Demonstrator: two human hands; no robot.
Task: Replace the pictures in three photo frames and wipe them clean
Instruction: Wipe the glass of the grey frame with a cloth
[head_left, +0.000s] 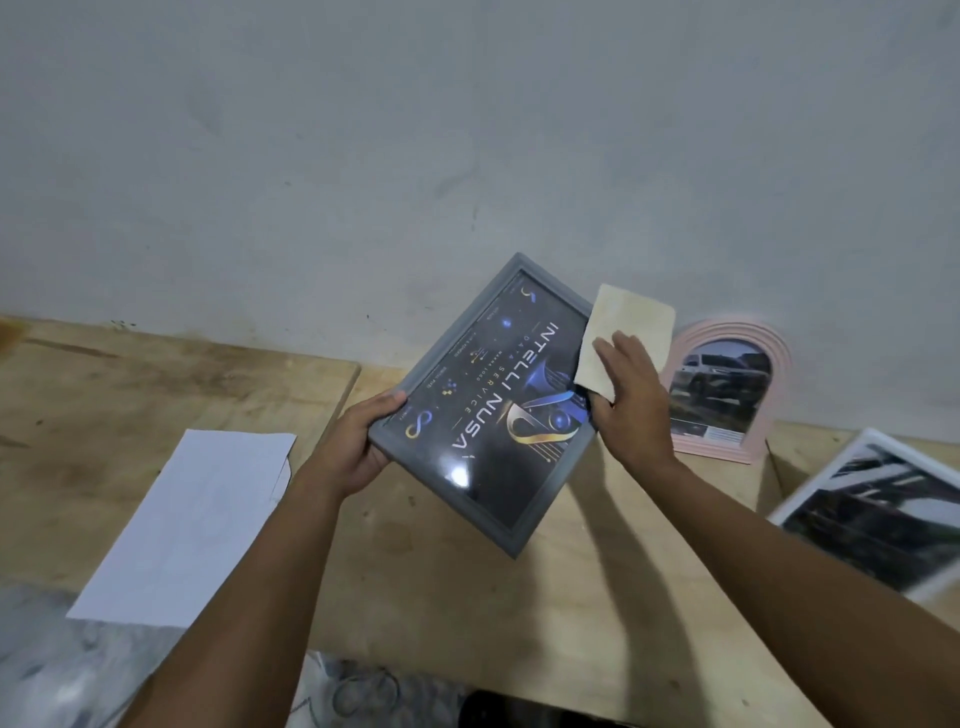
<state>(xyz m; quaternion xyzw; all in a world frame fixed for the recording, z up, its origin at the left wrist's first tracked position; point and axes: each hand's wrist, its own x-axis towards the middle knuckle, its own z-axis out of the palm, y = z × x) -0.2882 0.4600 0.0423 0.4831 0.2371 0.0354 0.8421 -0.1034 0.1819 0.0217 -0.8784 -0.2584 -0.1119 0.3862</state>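
- Three frames are in view; the one you are working on is the grey frame (483, 400), held up off the bench (467, 597) in front of you and turned on a diagonal, glass side towards you.
- Your left hand (363, 441) grips the grey frame at its lower-left short end — thumb on the front rim, fingers curled round behind.
- Your right hand (631, 395) holds a pale folded cloth (623, 322) against the frame's upper-right edge. The fingers lie over the cloth and the thumb sits at its lower corner; about half the cloth sticks out past the frame.
- Inside the grey frame is a dark poster with blue and gold graphics and the words "INTELLI NUSA" and "DATA SERVICE", which run sideways from where you look. A bright spot of light reflects off the glass near the lower end.
- Behind your right hand, a pink arched frame (727, 389) stands upright at the back of the bench against the grey wall (467, 130). It shows a light-coloured vehicle.
- At the far right a white frame (878, 509) lies on the bench, blurred, with a dark picture in it.
- To your left a white sheet of paper (187, 525) lies flat on the bench, well apart from the frames.
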